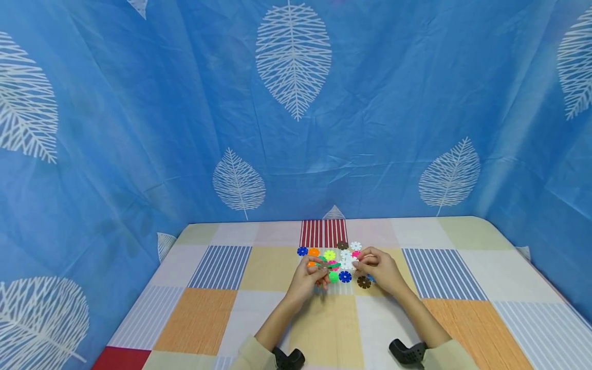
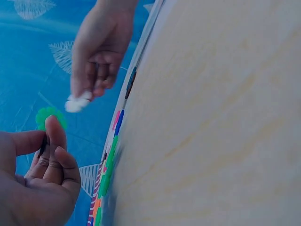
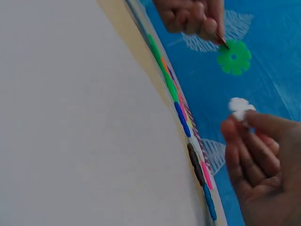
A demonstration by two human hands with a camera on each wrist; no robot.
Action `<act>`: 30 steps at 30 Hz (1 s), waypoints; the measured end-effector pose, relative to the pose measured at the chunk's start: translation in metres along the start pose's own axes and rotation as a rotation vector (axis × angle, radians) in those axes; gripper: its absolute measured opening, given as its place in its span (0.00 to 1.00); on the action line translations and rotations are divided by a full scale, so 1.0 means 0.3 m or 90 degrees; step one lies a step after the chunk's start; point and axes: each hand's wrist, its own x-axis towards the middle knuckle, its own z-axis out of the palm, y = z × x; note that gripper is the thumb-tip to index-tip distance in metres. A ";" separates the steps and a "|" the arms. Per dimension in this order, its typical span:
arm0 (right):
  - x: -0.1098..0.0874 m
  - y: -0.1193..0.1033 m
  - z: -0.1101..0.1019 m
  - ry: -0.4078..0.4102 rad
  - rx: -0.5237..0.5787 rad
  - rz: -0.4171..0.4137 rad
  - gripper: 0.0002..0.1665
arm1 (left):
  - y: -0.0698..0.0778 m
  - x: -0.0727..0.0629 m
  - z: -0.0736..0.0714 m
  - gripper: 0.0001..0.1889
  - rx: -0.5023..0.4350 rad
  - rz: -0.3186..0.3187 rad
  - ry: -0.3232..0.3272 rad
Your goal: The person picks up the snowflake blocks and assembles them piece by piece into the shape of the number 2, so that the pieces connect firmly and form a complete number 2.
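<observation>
My left hand (image 1: 302,281) pinches a brown notched building disc (image 1: 325,265) between thumb and forefinger. Slotted into that brown disc at an angle is a green notched disc (image 3: 234,57), which sticks out past the fingertips toward the other hand. A white notched disc (image 3: 241,106) is held between the thumb and forefinger of my right hand (image 1: 381,268), its lower edge hidden by the fingers. The two hands face each other above the table, with a gap between the white disc and the green one in both wrist views.
Several loose notched discs lie flat below and beyond the hands, among them a dark blue disc (image 1: 345,276), a brown disc (image 1: 364,282), an orange disc (image 1: 314,252) and a yellow disc (image 1: 329,255). A patchwork cloth (image 1: 324,329) covers the table; a blue leaf-print curtain (image 1: 370,103) hangs behind.
</observation>
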 end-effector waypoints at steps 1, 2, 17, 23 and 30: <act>0.000 -0.015 0.004 -0.010 0.035 0.004 0.14 | 0.001 0.000 0.000 0.10 -0.003 -0.002 0.002; -0.002 -0.032 0.007 -0.023 0.058 0.004 0.15 | 0.002 0.000 0.000 0.11 -0.006 -0.004 0.003; -0.004 -0.044 0.035 -0.034 0.089 -0.043 0.16 | -0.094 0.046 -0.018 0.12 -0.048 -0.014 0.024; -0.009 -0.066 0.037 -0.046 0.098 -0.048 0.15 | -0.058 0.029 -0.011 0.11 -0.029 -0.005 0.025; -0.027 -0.132 0.041 -0.055 0.099 -0.044 0.14 | -0.006 0.006 -0.004 0.10 -0.018 -0.006 0.021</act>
